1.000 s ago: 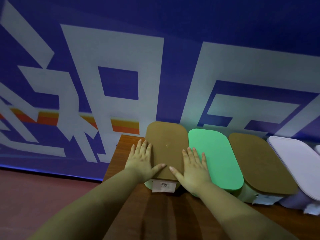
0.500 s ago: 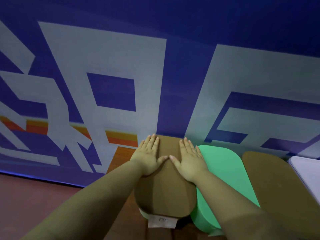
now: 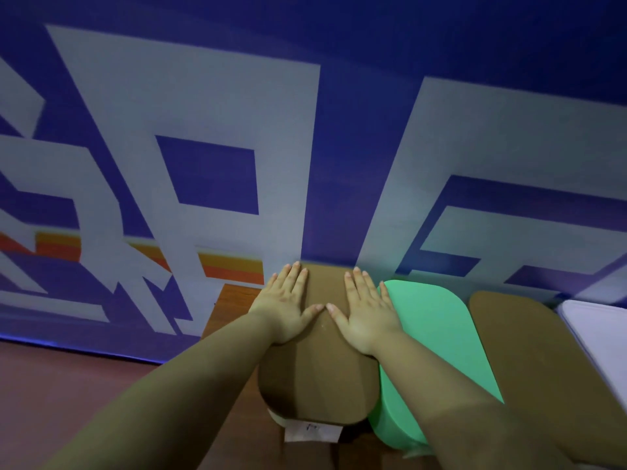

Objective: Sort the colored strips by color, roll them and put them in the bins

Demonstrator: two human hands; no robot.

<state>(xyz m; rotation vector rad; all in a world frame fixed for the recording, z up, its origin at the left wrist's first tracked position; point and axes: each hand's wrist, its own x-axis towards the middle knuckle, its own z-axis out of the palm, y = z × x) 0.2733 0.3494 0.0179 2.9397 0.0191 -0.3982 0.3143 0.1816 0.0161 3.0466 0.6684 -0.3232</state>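
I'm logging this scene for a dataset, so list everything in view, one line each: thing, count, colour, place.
brown-lidded bin: 1, brown lid, leftmost in the row, under both hands.
paper label: 1, white, on that bin's near end.
green-lidded bin: 1, green, just right of it.
second brown lid: 1, brown, right of the green one.
pale lid: 1, pale lilac-white, far right, cut off by the frame.
table: 1, brown wood, under the bins.
wall banner: 1, blue with pale shapes and an orange stripe, behind.
floor: reddish, lower left.
left hand: flat on the brown lid.
right hand: flat on the same lid.
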